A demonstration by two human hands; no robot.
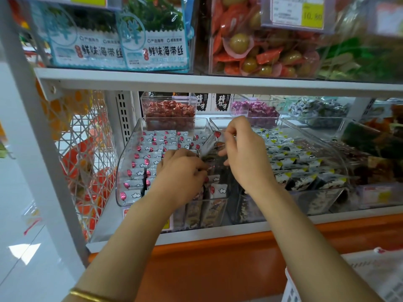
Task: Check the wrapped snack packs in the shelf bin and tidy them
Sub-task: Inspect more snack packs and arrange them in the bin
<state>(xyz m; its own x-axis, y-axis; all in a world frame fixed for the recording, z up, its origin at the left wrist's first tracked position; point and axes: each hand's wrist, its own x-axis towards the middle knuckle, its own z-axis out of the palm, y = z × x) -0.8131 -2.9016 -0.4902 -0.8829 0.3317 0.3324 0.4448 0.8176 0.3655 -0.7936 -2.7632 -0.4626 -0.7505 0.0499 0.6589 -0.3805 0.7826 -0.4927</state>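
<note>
The right hand (244, 149) pinches a white, red-printed wrapped snack pack (213, 139) above the clear plastic shelf bin (122, 162); the left hand (181, 171) grips packs (214, 189) inside. The left rows (139, 166) look tidy; the right side seemingly remains.

Clear glossy plastic bin (128, 153); shiny foil snack packs (135, 184).

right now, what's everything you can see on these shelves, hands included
lantern packs: many, white with red print, rows in left bin
left bin: one, clear, lower shelf
lifted pack: one, clear and dark, above left bin
yellow-cornered packs: many, black and white, bin to the right
red sweets: one tub, lower shelf rear
purple sweets: one tub, rear right
seaweed bags: two, blue and white, upper shelf
bracelet: one, gold, left wrist
left hand: one, fingers curled among lantern packs
right hand: one, pinching lifted pack
</note>
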